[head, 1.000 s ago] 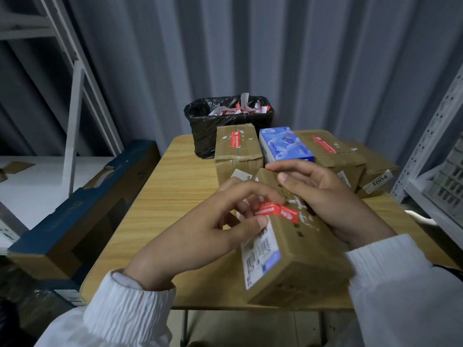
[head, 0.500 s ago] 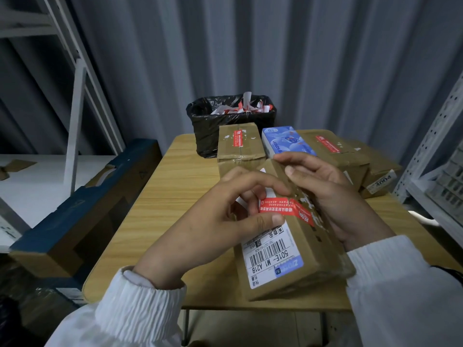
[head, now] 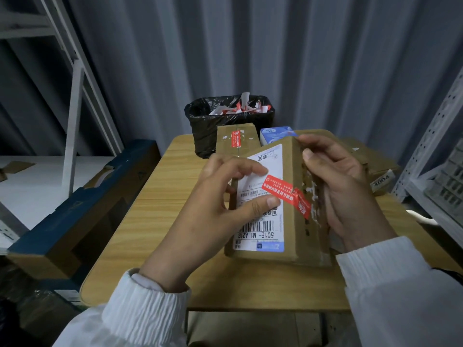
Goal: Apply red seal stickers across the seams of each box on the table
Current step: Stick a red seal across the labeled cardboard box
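From the head camera, you hold the brown cardboard box point(head: 295, 236) tilted above the wooden table point(head: 155, 221), its long axis running away from you. Your left hand point(head: 213, 211) pinches its white-labelled face; your right hand point(head: 343, 194) clasps the far side. The red seal sticker point(head: 285, 192) lies diagonally across the top edge.

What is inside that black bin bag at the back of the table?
The black bin bag shows a heap of white-and-red paper strips at its open top. Anything lower down is hidden by the bag's dark wall and the sealed box in front.
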